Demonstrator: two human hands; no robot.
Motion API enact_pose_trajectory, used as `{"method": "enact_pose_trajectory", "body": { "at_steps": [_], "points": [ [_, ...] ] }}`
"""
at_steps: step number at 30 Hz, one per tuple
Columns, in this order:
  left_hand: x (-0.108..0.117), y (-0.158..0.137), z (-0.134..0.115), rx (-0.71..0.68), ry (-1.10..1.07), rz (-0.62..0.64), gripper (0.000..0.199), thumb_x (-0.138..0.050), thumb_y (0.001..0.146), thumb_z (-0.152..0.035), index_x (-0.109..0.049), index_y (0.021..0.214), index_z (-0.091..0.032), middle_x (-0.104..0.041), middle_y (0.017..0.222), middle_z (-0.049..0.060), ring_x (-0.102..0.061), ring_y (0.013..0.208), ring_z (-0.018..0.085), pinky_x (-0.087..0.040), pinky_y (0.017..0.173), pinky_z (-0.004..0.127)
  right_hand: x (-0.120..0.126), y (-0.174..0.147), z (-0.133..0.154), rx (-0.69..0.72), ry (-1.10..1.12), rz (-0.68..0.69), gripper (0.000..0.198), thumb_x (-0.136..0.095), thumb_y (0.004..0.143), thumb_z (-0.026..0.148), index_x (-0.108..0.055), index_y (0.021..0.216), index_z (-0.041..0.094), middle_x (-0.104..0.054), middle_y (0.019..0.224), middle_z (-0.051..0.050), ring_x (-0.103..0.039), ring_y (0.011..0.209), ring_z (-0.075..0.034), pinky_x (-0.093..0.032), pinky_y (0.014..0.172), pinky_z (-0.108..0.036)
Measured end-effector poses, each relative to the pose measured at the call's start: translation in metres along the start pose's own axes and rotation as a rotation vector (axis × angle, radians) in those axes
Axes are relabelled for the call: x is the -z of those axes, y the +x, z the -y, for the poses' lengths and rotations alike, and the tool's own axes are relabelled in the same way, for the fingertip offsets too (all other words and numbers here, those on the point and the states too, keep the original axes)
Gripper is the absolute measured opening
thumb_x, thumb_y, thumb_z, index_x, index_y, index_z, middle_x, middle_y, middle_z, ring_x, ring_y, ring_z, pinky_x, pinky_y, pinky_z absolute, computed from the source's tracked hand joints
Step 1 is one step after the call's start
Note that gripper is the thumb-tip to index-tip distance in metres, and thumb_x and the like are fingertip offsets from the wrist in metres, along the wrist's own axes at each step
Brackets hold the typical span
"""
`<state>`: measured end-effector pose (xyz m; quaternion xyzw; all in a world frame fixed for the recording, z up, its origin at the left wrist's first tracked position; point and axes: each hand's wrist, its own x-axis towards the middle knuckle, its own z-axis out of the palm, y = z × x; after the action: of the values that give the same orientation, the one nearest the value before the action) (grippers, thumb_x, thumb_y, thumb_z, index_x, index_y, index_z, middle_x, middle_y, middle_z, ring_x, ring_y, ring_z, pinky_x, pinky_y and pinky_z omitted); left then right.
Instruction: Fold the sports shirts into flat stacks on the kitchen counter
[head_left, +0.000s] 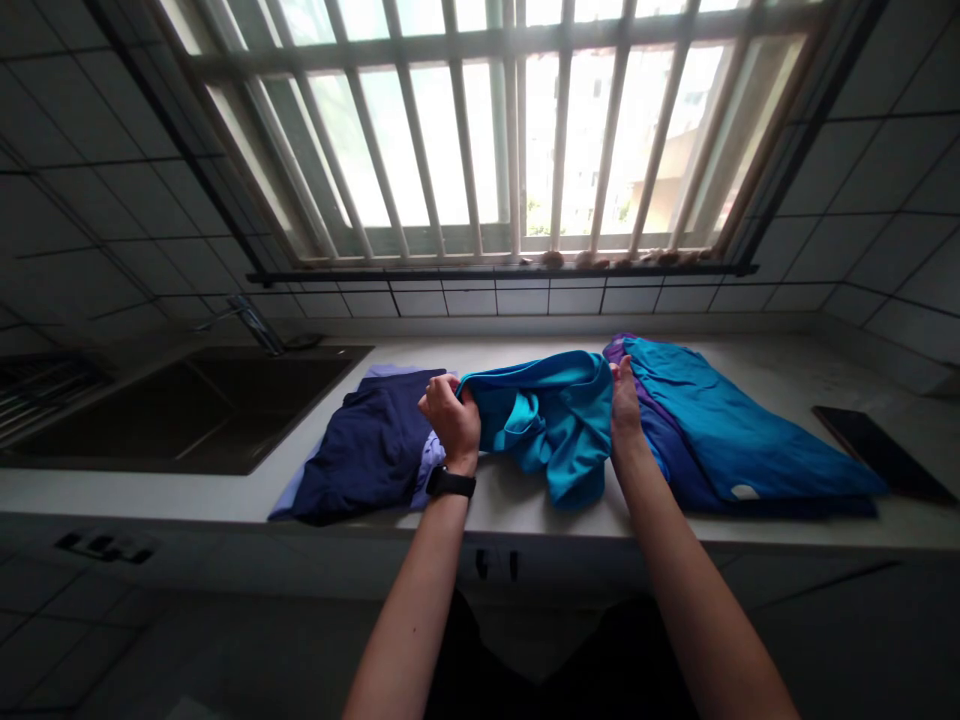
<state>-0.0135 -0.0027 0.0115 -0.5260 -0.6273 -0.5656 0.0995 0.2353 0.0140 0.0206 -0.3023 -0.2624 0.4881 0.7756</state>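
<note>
Turquoise garment (559,385): one piece, loosely bunched, directly at your 12 o'clock. It is spanning your two hands above the near part of the table (150,492), between two folded stacks. Its upper edge is running across in a shallow arch; its lower folds are hanging towards 6 o'clock. Whether they are touching the table, you cannot tell from here.

Left hand (452,418): at the garment's 9 o'clock, wearing a black watch (450,484) at the wrist. You are pinching the cloth's corner with fingers curled in and thumb pressing.

Right hand (624,405): at the garment's 3 o'clock. You are gripping the side edge, thumb pointing up; most of the fingers are hiding from view, so firmness is not showing.

Handling, by judgement: probably light, soft and limp, perhaps a little stretchy and slick; not fragile. Loose middle folds are likely to be sagging whenever only the edge is carrying them. Best hold: both ends of the upper edge, doubled layers caught together between thumb and fingers.

Surroundings: at 9 o'clock, a navy garment (367,445) is lying over lilac cloth (306,482). At 3 o'clock, a folded teal garment (731,410) is topping blue and purple layers, with a dark flat slab (881,452) resting beyond it. Towards 10 o'clock, a dark sink (300,385) is sitting below a tap (256,325); at 12, a barred window (517,130) is letting in light.
</note>
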Motion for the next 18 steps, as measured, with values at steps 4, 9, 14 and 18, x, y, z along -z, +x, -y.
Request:
{"method": "enact_pose_trajectory", "body": {
  "at_steps": [4, 9, 14, 18],
  "points": [
    [0.000, 0.003, 0.006, 0.047, -0.019, -0.105, 0.013, -0.056, 0.091, -0.019, -0.045, 0.090, -0.025, -0.063, 0.094, 0.007, -0.061, 0.095, 0.027, -0.043, 0.095, 0.044, 0.008, 0.004, 0.010, -0.044, 0.145, -0.154, 0.040, -0.077, 0.086, 0.048, -0.049, 0.068, 0.025, -0.049, 0.056, 0.011, -0.048, 0.048, -0.008, -0.045, 0.051, -0.020],
    [-0.002, 0.004, 0.007, -0.014, -0.005, 0.008, 0.011, -0.060, 0.092, -0.024, -0.049, 0.091, -0.024, -0.064, 0.088, 0.006, -0.062, 0.091, 0.027, -0.043, 0.096, 0.043, -0.001, -0.010, -0.002, -0.019, -0.256, 0.030, 0.043, -0.084, 0.070, 0.061, -0.063, 0.079, 0.024, -0.065, 0.074, 0.003, -0.062, 0.071, -0.014, -0.051, 0.066, -0.026],
    [0.001, 0.003, 0.002, -0.064, 0.069, 0.179, 0.010, -0.052, 0.098, -0.030, -0.056, 0.093, -0.023, -0.069, 0.096, 0.010, -0.064, 0.099, 0.029, -0.042, 0.097, 0.043, -0.001, -0.026, -0.023, 0.139, -0.838, 0.269, 0.055, -0.098, 0.047, 0.043, -0.074, 0.093, 0.027, -0.073, 0.097, -0.003, -0.066, 0.102, -0.027, -0.052, 0.094, -0.042],
    [0.004, 0.003, 0.001, -0.101, 0.108, 0.251, 0.020, -0.045, 0.100, -0.030, -0.061, 0.090, -0.023, -0.071, 0.095, 0.012, -0.063, 0.100, 0.030, -0.042, 0.097, 0.043, 0.006, -0.023, -0.028, 0.102, -0.849, 0.396, 0.019, -0.086, 0.067, 0.037, -0.076, 0.081, 0.028, -0.074, 0.083, 0.000, -0.068, 0.090, -0.026, -0.052, 0.095, -0.043]
  ]
}}
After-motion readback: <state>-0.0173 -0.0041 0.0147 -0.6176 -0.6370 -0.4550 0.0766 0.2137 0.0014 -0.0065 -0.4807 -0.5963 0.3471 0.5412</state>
